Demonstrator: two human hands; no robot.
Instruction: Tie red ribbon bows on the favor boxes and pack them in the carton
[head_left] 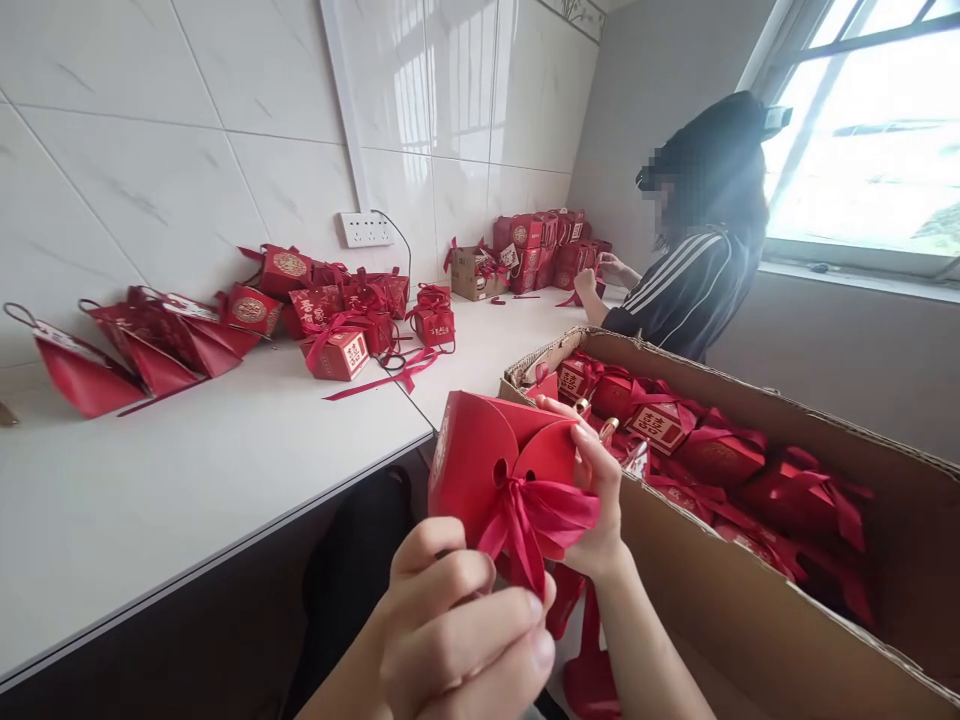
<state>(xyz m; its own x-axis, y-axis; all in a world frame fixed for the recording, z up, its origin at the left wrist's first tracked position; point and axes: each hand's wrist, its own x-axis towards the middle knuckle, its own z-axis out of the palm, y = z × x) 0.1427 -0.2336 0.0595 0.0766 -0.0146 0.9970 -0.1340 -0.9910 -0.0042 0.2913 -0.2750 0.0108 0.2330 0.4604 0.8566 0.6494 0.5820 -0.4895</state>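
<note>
A red gift box [472,450] with overlapping rounded flaps is held up in front of me, tilted. A dark pink ribbon [555,505] is tied in a bow at two holes in its flaps. My right hand [600,500] grips the box from the right side, with its thumb side and some fingers partly hidden behind it. Closed below the bow, my left hand [465,620] pinches the lower end of the ribbon. Its fingertips cover that end.
A large cardboard carton [750,590] holding several ribboned red boxes [724,450] stands at right. On the white table [225,500] lie more red boxes [337,350] and folded red bags [90,365]. A co-worker [690,260] in a striped dark jacket handles a box beyond.
</note>
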